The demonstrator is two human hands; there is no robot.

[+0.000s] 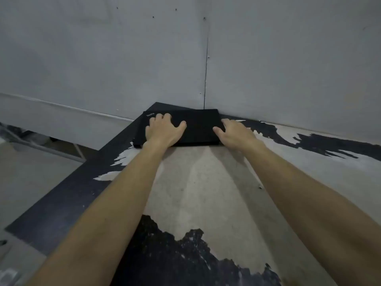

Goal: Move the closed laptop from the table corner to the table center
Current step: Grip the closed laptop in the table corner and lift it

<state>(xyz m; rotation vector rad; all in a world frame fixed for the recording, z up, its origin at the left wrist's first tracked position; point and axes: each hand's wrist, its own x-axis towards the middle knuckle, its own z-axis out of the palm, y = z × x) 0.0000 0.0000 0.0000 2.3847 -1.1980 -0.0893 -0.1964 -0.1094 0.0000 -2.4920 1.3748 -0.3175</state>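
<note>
A closed black laptop (199,125) lies flat in the far corner of the table (206,182), close to where two grey walls meet. My left hand (162,130) rests palm down on the lid's left part, fingers spread near the small logo. My right hand (235,134) is at the laptop's right edge, thumb on the lid and fingers curled over the side. Both forearms stretch out from the bottom of the view.
The table top is worn, pale in the middle with black peeling patches (185,256) near me and along the right back edge. Grey walls (268,58) stand right behind the laptop. The table's left edge (61,188) drops to a pale floor.
</note>
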